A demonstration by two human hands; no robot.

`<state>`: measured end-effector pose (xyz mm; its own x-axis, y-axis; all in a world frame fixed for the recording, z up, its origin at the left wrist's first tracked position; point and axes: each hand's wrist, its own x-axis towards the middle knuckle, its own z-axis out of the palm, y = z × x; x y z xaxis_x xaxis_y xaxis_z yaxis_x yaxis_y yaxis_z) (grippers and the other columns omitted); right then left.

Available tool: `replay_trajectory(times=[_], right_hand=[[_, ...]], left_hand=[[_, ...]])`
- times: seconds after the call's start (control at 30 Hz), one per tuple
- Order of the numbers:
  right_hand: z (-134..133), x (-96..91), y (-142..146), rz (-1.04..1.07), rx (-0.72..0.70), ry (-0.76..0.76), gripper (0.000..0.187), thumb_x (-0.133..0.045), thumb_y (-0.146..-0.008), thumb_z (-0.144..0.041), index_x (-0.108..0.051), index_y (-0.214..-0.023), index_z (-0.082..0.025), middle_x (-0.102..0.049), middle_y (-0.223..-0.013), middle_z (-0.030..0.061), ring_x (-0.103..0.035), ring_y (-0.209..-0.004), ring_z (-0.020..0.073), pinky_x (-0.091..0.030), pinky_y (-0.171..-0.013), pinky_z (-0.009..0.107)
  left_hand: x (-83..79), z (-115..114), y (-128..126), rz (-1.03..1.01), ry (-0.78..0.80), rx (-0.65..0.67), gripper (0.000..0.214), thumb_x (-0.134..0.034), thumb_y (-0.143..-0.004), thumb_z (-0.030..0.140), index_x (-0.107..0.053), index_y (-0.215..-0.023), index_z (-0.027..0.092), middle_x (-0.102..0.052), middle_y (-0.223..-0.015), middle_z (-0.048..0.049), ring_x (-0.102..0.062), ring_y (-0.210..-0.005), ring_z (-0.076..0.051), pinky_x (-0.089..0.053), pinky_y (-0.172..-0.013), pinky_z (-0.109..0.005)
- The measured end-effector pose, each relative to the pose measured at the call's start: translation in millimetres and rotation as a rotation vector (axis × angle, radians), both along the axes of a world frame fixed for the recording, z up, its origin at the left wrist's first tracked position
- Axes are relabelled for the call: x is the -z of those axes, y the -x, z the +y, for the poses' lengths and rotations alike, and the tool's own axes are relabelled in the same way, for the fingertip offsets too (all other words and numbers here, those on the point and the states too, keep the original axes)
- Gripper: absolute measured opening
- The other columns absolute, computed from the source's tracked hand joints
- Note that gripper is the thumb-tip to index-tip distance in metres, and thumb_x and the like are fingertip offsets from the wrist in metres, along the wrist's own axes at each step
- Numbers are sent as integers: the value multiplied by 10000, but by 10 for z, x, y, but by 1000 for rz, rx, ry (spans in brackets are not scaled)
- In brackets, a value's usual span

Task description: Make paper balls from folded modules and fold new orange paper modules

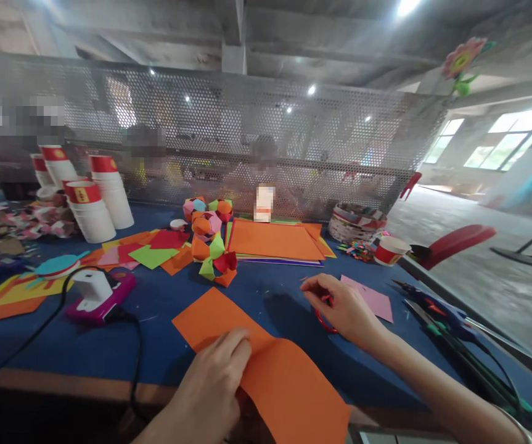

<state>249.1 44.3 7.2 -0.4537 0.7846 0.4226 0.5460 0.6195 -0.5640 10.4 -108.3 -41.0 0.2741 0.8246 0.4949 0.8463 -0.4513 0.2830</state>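
My left hand (pixel 222 376) pinches a large orange paper sheet (pixel 293 382) near its middle. The sheet bends there; one corner points away over the table and the other end hangs toward the front edge. To the right, my right hand (pixel 335 302) is raised a little over the blue table with its fingers curled. A red loop (pixel 325 324), which looks like the handle of scissors, shows below its palm; the blades are hidden or too small to make out. Beside the right wrist lies a pink paper piece (pixel 372 301).
Stacked coloured paper (pixel 275 239) and folded paper shapes (pixel 214 246) lie ahead. Paper cups (pixel 92 213) and a purple power strip (pixel 102 302) stand left. At right are a woven basket (pixel 358 225), a paper cup (pixel 391 251), a glue gun (pixel 446 311) and a green-handled tool (pixel 455 351).
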Motion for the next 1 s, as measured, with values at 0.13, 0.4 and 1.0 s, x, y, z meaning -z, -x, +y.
replay_trajectory(times=[0.13, 0.4, 1.0], right_hand=[[-32, 35, 14, 7, -34, 36, 184, -550, -881, -360, -689, -862, -241, -729, -834, 51, -651, -697, 192, -521, -652, 324], [-214, 13, 4, -17, -92, 28, 157, -551, -892, -274, -696, -862, -222, -718, -805, 40, -640, -695, 173, -500, -645, 298], [-486, 4, -47, 20, -84, -15, 153, -551, -872, -226, -696, -824, -216, -687, -731, 15, -617, -619, 137, -489, -574, 241]], left_hand=[[-17, 4, -36, 14, 40, -53, 507, -428, -503, -17, -572, -936, 205, -729, -1025, -89, -726, -871, -251, -619, -707, -365], [-116, 11, -132, 68, 179, -133, 554, -412, -579, -62, -649, -1014, 186, -737, -1150, -86, -724, -1025, -260, -613, -842, -398], [-29, 56, -144, 62, -5, -114, 486, -406, -572, -65, -647, -935, 151, -751, -1016, -100, -738, -906, -265, -630, -750, -401]])
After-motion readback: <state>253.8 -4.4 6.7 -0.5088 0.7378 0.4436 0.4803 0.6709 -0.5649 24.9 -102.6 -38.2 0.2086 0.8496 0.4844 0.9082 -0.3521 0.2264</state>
